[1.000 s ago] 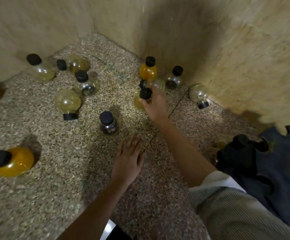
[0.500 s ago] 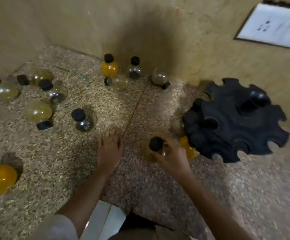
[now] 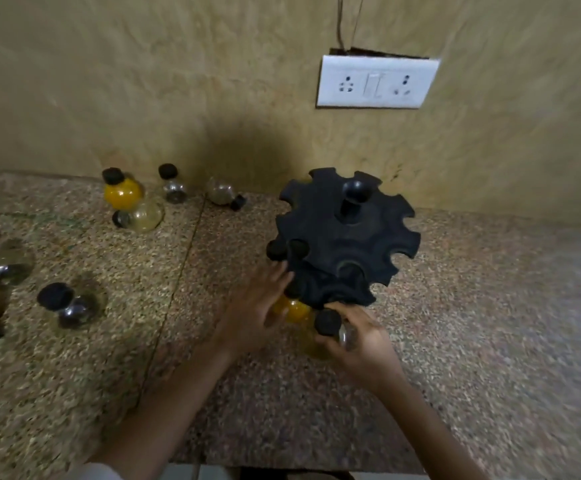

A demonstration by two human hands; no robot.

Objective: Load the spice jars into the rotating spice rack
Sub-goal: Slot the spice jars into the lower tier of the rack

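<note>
We've got a round clear jar (image 3: 330, 336) in our right hand (image 3: 362, 344), fingers wrapped around it, long axis upright, black cap up, at the near edge of the black scalloped rack (image 3: 346, 237). Our left hand (image 3: 258, 313) lies open-fingered against the rack's side on the speckled stone counter (image 3: 490, 323).

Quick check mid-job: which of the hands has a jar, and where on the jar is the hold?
The right hand grips a black-capped jar around its glass body, just below the cap. The left hand lies open against the rack, gripping nothing.
</note>
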